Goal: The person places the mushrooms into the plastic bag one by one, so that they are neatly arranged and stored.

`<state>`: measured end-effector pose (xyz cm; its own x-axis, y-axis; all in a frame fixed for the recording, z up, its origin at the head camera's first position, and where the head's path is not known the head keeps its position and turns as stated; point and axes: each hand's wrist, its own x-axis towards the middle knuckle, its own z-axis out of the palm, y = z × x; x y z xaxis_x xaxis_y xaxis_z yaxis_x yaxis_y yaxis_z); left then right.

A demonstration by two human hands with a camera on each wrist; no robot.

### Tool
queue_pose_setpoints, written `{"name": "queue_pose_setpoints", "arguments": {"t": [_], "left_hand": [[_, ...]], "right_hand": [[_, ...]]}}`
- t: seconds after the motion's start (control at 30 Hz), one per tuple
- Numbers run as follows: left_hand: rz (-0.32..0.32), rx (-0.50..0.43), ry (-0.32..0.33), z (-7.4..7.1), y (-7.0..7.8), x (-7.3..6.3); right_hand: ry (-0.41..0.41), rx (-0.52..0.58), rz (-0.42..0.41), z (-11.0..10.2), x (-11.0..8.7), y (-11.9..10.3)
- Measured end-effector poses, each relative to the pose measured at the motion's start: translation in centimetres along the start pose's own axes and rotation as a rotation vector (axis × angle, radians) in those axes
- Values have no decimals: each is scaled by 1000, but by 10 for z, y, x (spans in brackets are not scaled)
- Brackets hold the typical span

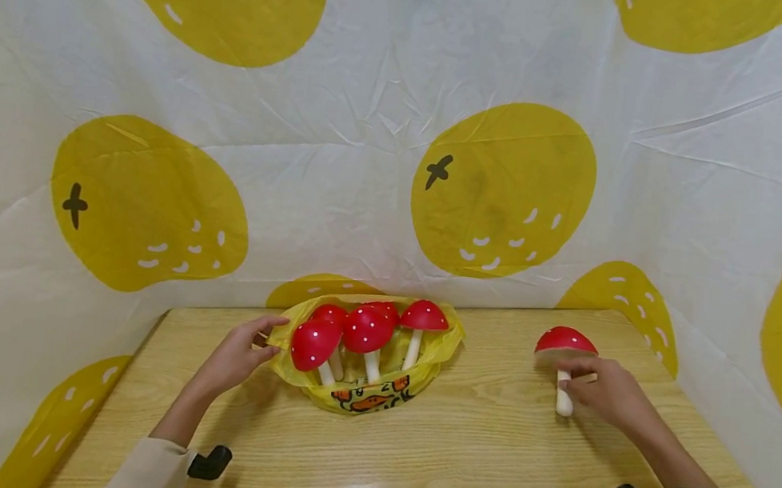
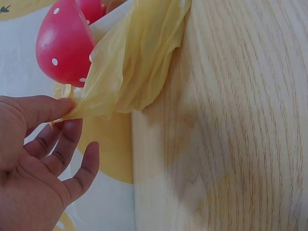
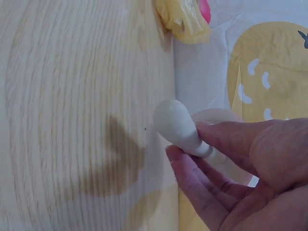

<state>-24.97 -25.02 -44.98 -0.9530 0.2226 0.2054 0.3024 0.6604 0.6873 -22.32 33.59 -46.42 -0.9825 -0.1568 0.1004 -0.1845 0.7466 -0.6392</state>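
Note:
A yellow plastic bag (image 1: pixel 436 371) with a printed cartoon stands wide-mouthed on the table, holding several toy mushrooms (image 1: pixel 368 330) with red, white-dotted caps and white stems. At its left rim my left hand (image 1: pixel 239 351) pinches the thin plastic between thumb and fingers; the left wrist view shows the bag's edge (image 2: pixel 103 91) in that pinch. Off to the right, my right hand (image 1: pixel 602 389) holds another toy mushroom (image 1: pixel 567 340) by its stem, cap upward. In the right wrist view the rounded stem end (image 3: pixel 173 120) pokes out past the thumb and fingertips.
The light wooden table (image 1: pixel 482 464) carries the bag near its back edge. Behind and at both sides hangs a white cloth (image 1: pixel 336 214) printed with large yellow fruit. Dark wrist straps (image 1: pixel 210 462) sit by both sleeves.

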Motion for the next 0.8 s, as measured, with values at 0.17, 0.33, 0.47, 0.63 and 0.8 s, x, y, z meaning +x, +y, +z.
{"name": "queue_pose_setpoints", "arguments": {"t": [0.17,0.33,0.47,0.63,0.8], "left_hand": [[-4,7,-1,-1,0,0],[2,5,-3,-1,-1,0],[3,8,-4,-2,0,-1],[4,-2,-6,-2,0,-2],[3,1,-6,-2,0,-1]], "right_hand": [[22,93,-27,2,2,-8],[48,177,-54,6,5,-18],[59,224,-90,8,7,-25],[73,253,-123,12,10,-35],[88,271,-150,16,14,-46]]}}
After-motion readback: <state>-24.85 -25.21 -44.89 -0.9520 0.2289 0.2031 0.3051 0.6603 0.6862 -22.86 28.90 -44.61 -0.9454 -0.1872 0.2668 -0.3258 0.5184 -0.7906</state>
